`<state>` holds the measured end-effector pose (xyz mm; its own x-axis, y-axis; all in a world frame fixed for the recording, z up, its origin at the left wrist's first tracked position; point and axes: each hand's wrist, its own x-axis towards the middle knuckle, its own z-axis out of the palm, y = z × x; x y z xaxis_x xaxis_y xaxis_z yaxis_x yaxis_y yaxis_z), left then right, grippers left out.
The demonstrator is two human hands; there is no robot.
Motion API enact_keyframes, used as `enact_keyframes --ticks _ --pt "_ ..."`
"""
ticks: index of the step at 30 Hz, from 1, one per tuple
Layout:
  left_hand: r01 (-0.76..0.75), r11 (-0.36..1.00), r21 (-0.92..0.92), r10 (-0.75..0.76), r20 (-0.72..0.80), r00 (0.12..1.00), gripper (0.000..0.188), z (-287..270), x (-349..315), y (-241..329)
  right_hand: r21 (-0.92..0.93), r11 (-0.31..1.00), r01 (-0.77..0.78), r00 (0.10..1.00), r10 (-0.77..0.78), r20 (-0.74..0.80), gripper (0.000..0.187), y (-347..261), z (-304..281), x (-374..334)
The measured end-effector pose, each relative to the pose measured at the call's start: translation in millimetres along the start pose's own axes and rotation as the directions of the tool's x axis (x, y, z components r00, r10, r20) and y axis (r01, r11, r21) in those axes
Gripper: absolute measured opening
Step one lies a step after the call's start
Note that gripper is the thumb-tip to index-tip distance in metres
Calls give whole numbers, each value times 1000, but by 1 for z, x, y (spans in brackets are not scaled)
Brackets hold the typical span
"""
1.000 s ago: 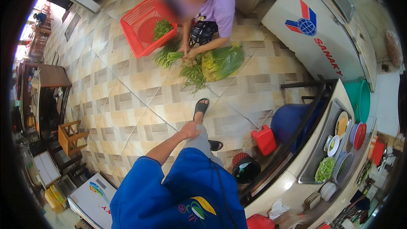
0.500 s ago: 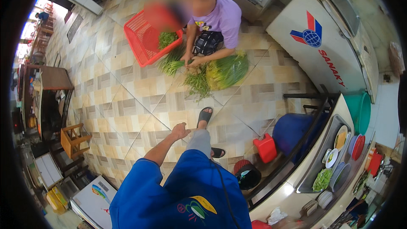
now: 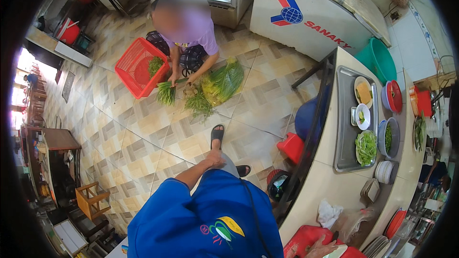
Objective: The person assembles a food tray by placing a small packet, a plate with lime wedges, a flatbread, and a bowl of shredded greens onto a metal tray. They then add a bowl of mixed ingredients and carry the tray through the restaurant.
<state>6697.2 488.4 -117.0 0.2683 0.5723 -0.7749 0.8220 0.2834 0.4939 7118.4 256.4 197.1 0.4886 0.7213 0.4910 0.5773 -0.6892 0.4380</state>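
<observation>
A left hand by a grey trouser leg, above a tiled floor.
The left hand [image 3: 217,160] overlaps the grey trouser leg [image 3: 230,166]; contact and whether its grip is apart or together cannot be told, and the right hand is out of view. At right, a pale tabletop [image 3: 322,179] carries a metal tray [image 3: 342,150]; farther off, a person [image 3: 206,36] crouches on the tiled floor [image 3: 138,131] beside a red basket [image 3: 154,87]. Half a second ago, the hand stood clear, left of the leg. The leg's long axis runs forward toward a black sandal [image 3: 218,128]; beyond, green stalks [image 3: 166,95] slant near and left.
</observation>
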Motion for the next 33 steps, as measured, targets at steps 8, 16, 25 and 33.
enact_keyframes --ticks 8,16,25,33 --pt "-102 991 87 108 -68 992 56 11 -1 41 545 739 -397 918 307 253 50 17 -1 19" --pt "86 989 117 -70 -135 988 50 -16 -9 0 274 887 -372 897 268 353 37 58 64 -2" --pt "-56 978 203 81 -117 990 54 -30 14 15 243 929 -278 944 218 246 24 55 79 -11" --pt "-147 972 182 178 -165 970 54 -66 21 57 230 883 -408 887 324 329 26 40 56 2"
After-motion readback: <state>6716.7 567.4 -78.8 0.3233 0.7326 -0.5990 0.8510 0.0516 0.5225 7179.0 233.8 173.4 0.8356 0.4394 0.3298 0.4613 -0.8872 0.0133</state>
